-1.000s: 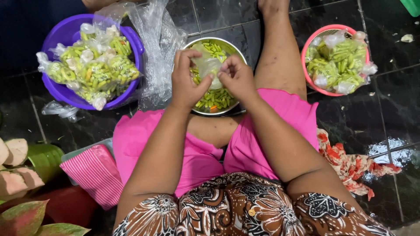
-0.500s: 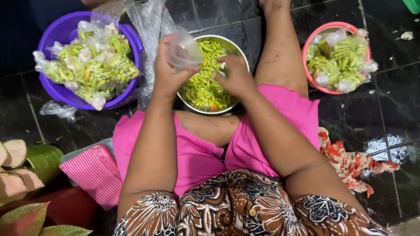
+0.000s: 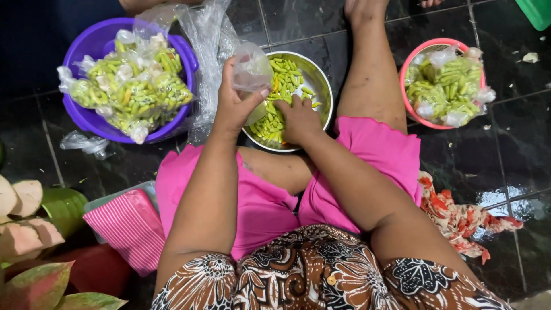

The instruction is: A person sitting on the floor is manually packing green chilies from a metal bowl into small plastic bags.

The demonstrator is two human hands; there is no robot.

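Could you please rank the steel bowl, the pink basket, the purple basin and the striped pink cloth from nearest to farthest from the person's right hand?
From the right hand:
1. Steel bowl: the hand rests in it, on the green chillies.
2. Pink basket: to the right, past the leg.
3. Purple basin: far left.
4. Striped pink cloth: lower left, about as far as the basin; too close to call.

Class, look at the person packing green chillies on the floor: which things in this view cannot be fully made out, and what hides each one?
- Right hand fingertips: head view, buried in the chillies in the steel bowl.
- Small plastic bag held by the left hand: contents unclear through crinkled film.
- Green container: cut off by the top right corner.
- Purple basin: inside hidden under filled bags.
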